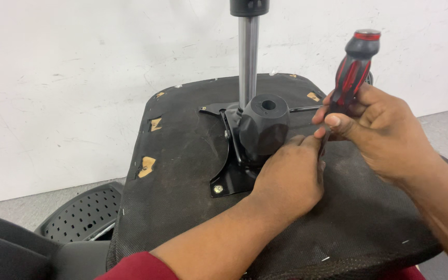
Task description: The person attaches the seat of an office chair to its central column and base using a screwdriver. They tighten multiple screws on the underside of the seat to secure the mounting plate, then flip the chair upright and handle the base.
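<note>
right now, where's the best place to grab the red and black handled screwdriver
Grip the red and black handled screwdriver around its thick ribbed handle, coming from the right, probably. It stands nearly upright with the handle's top half bare, and the ribs should suit a wrapped grip. The right hand already holds its lower part, and the left hand rests by the shaft.

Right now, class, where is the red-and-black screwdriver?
In the head view, the screwdriver stands upright at upper right, gripped by the right hand, beside the black knob.
</note>
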